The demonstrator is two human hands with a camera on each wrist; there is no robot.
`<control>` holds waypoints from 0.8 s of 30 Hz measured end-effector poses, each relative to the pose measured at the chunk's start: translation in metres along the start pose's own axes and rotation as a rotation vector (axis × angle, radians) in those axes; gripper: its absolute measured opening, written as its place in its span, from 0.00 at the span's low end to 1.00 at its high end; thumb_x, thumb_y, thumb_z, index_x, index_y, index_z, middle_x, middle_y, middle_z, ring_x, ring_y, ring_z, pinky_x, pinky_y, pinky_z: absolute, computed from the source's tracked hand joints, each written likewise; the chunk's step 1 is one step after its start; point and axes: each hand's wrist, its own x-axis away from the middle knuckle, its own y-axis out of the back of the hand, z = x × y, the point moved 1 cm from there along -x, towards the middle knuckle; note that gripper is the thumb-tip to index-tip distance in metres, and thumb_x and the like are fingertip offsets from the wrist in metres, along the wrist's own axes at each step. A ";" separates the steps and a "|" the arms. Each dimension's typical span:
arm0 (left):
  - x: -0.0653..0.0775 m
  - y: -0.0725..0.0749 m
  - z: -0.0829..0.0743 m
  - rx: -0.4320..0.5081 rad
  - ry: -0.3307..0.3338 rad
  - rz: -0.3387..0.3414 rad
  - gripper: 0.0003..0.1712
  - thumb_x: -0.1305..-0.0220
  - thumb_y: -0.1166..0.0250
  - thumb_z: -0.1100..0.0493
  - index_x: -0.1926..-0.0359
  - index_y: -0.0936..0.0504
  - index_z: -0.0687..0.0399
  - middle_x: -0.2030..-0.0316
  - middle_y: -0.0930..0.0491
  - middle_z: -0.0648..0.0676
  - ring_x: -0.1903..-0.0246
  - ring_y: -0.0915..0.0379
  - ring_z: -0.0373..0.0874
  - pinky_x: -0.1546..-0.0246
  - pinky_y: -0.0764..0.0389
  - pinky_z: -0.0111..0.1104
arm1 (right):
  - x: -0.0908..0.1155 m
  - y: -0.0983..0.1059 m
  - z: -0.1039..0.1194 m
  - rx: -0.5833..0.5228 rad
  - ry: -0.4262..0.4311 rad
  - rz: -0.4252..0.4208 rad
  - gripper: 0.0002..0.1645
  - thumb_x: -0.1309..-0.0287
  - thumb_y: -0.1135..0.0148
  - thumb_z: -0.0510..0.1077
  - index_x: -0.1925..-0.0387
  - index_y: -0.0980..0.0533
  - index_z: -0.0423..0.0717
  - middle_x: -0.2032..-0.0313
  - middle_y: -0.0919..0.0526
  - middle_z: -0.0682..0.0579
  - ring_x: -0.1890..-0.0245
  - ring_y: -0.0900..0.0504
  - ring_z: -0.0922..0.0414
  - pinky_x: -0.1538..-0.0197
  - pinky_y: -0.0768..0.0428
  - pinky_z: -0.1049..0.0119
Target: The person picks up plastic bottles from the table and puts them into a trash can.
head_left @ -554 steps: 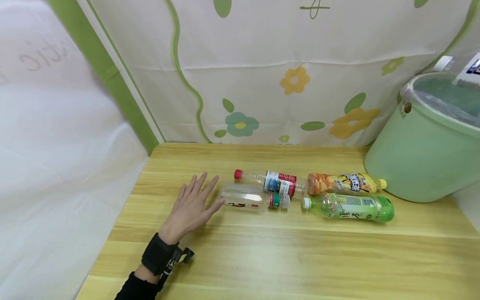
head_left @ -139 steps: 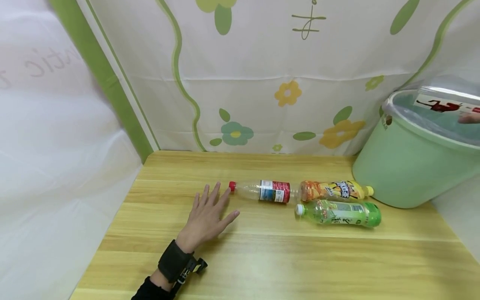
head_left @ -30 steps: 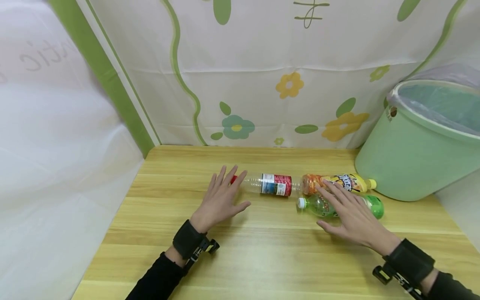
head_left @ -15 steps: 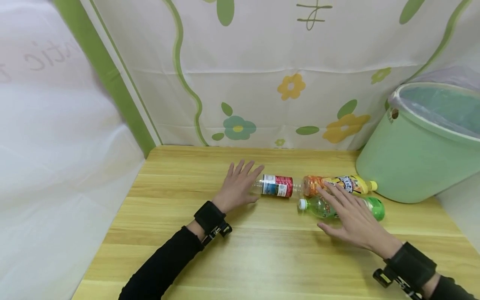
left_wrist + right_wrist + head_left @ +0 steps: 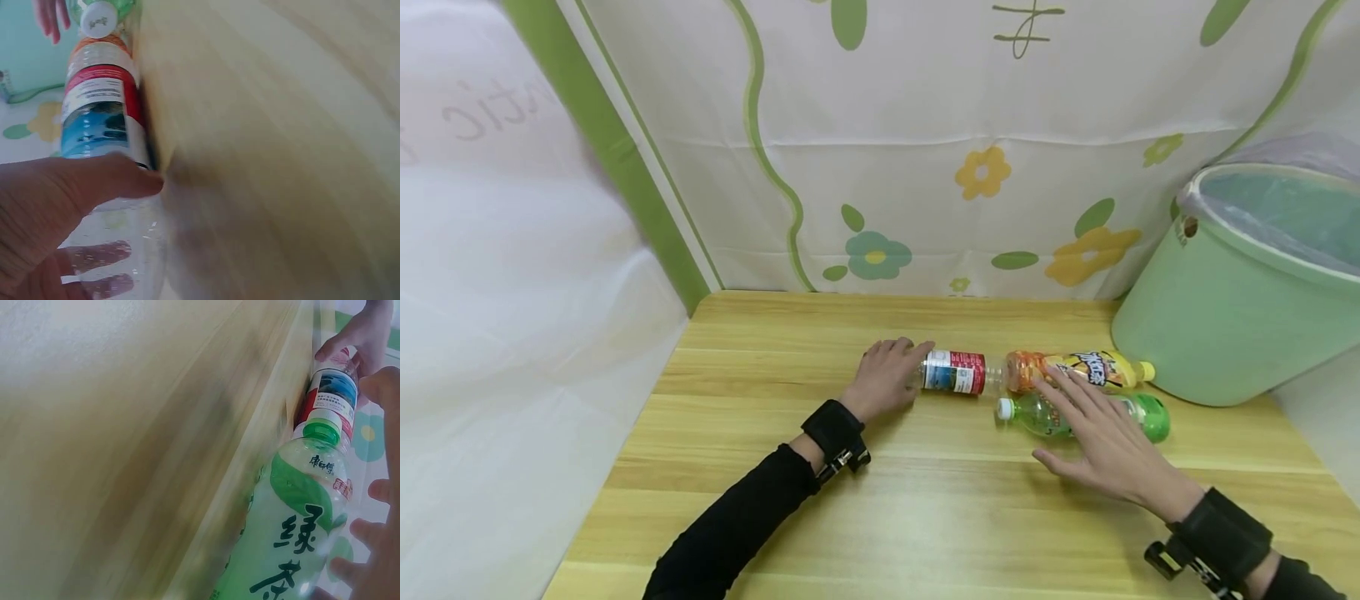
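A clear plastic bottle (image 5: 955, 372) with a red, white and blue label lies on its side on the wooden table. My left hand (image 5: 883, 379) grips its neck end. In the left wrist view the thumb (image 5: 125, 178) lies on the near side, and the fingers show through the clear plastic; the red cap is hidden. My right hand (image 5: 1105, 442) spreads straight fingers over a green tea bottle (image 5: 300, 512) with a white cap, also lying down. Behind that one lies an orange-and-yellow drink bottle (image 5: 1101, 367) with a yellow cap, partly covered by the right fingertips.
A pale green bin (image 5: 1232, 308) with a clear plastic liner stands at the table's back right corner, close to the yellow cap. A floral cloth (image 5: 925, 208) hangs behind the table (image 5: 910, 517), and a white sheet (image 5: 535, 375) hangs on the left.
A large clear bottle left the table and was over the bin in the right hand 4.6 s ago. The right hand then came over the green bottle; the left moved right and closed round the red-labelled bottle.
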 end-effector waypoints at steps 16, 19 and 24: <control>0.002 0.000 0.001 0.031 0.002 -0.053 0.36 0.40 0.28 0.60 0.32 0.30 0.45 0.51 0.23 0.59 0.59 0.24 0.54 0.72 0.20 0.39 | -0.001 0.001 -0.002 0.012 -0.016 0.016 0.60 0.48 0.29 0.68 0.22 0.41 0.47 0.24 0.43 0.41 0.29 0.42 0.32 0.41 0.36 0.26; 0.003 0.003 0.001 0.036 0.009 -0.053 0.37 0.40 0.27 0.60 0.32 0.31 0.46 0.50 0.23 0.59 0.58 0.23 0.54 0.72 0.19 0.39 | -0.002 0.002 -0.002 0.015 -0.019 0.015 0.60 0.48 0.29 0.68 0.22 0.40 0.47 0.24 0.43 0.41 0.29 0.42 0.33 0.41 0.36 0.26; 0.003 0.010 0.001 0.019 0.007 -0.069 0.37 0.40 0.27 0.59 0.31 0.31 0.46 0.50 0.23 0.59 0.59 0.23 0.54 0.73 0.20 0.38 | -0.003 0.004 -0.002 0.010 -0.035 0.009 0.60 0.48 0.29 0.67 0.22 0.41 0.46 0.23 0.45 0.42 0.28 0.44 0.33 0.41 0.37 0.25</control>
